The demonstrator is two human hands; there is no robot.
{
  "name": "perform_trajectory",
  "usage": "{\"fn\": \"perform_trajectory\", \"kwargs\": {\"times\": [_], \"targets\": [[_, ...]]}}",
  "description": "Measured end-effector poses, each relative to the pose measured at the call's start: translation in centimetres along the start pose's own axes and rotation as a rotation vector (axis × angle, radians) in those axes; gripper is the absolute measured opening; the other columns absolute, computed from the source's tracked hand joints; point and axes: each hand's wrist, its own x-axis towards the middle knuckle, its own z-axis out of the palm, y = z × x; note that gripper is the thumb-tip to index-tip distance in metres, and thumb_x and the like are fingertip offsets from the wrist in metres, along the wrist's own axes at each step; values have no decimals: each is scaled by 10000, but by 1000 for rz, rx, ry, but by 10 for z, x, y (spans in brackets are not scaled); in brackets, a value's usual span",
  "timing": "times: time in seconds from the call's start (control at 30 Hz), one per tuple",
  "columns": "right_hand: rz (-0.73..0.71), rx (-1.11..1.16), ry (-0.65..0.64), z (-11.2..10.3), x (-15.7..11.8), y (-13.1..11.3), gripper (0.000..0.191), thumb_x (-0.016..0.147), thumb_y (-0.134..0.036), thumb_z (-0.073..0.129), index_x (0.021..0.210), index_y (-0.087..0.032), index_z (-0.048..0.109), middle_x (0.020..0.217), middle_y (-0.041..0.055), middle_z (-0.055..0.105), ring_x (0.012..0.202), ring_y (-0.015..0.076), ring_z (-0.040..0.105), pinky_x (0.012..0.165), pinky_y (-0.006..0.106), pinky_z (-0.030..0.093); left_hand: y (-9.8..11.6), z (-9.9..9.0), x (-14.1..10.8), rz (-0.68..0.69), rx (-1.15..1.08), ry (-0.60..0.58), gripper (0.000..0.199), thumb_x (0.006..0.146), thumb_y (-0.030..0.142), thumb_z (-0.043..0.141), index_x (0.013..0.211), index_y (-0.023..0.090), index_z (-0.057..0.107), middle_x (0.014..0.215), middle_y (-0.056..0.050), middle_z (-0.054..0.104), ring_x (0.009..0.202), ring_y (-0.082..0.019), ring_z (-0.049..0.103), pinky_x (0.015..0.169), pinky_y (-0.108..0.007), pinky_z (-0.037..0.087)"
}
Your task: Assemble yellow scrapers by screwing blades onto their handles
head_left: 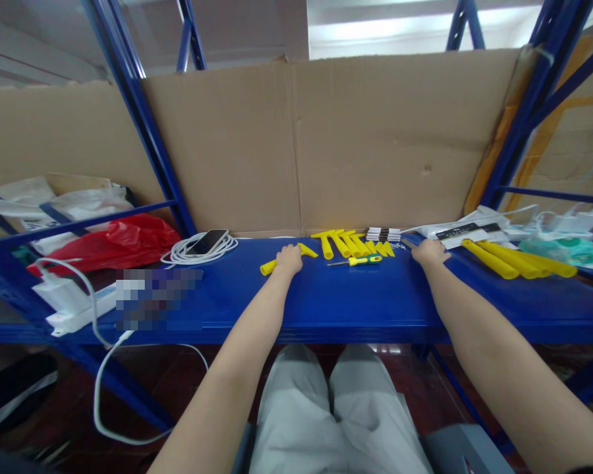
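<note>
My left hand (pixel 289 259) is closed around a yellow T-shaped plastic handle (pixel 268 268), whose ends stick out on both sides of the fist. Farther right, my right hand (pixel 429 253) rests at the table top with its fingers bent together. A small thin greyish piece (pixel 408 243) shows at its fingertips; its kind is too small to tell. Between the hands lie several yellow T-shaped handles (pixel 346 244), small yellow pieces (pixel 380 249) and a yellow-green screwdriver (pixel 360 261). A stack of small black-and-white pieces (pixel 383 234) sits behind them.
Yellow tubes (pixel 504 260) and a white plastic package (pixel 467 227) lie at the right. A phone (pixel 214 241), coiled white cable (pixel 178 252), red bag (pixel 123 243) and power strip (pixel 89 309) are at the left. Cardboard (pixel 375 145) walls the back of the blue table (pixel 346 303).
</note>
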Motion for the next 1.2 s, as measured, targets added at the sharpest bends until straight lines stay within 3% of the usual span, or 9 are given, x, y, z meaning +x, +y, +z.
{"fn": "perform_trajectory", "kwargs": {"times": [0.1, 0.4, 0.6, 0.93, 1.2], "targets": [[168, -60, -18, -5, -3, -4, 621, 726, -508, 635, 1148, -53, 603, 1252, 305, 481, 1221, 435, 377, 972, 576, 286, 0, -1, -1, -2, -12, -2, 439, 857, 119, 376, 1263, 195, 525, 1273, -131, 537, 1167, -248, 513, 926, -352, 444], [259, -120, -71, -13, -9, -14, 591, 755, -429, 634, 1208, -59, 556, 1306, 269, 453, 1260, 378, 354, 1015, 525, 255, -1, 1, 1, 0, -27, 6, 430, 851, 119, 410, 1255, 174, 544, 1261, -136, 552, 1150, -258, 529, 927, -371, 453], [235, -126, -83, -19, -14, -19, 597, 780, -459, 591, 1210, -47, 549, 1335, 264, 440, 1261, 373, 348, 1006, 526, 259, -1, 2, 3, -11, -26, 13, 427, 849, 133, 423, 1253, 190, 548, 1260, -123, 559, 1144, -254, 535, 927, -368, 450], [129, -189, -131, -26, -21, -26, 383, 826, -217, 493, 1155, -53, 600, 1287, 250, 471, 1243, 341, 350, 958, 499, 287, -3, 4, 6, 11, -20, 20, 411, 856, 126, 410, 1238, 177, 553, 1269, -143, 546, 1136, -266, 535, 912, -396, 448], [62, -29, 89, -28, -19, -23, 288, 796, -146, 443, 955, -83, 675, 1116, 244, 538, 1118, 354, 422, 896, 530, 290, -7, 3, 8, 6, -10, 15, 453, 850, 145, 426, 1296, 177, 495, 1271, -139, 533, 1141, -265, 537, 929, -365, 435]]}}
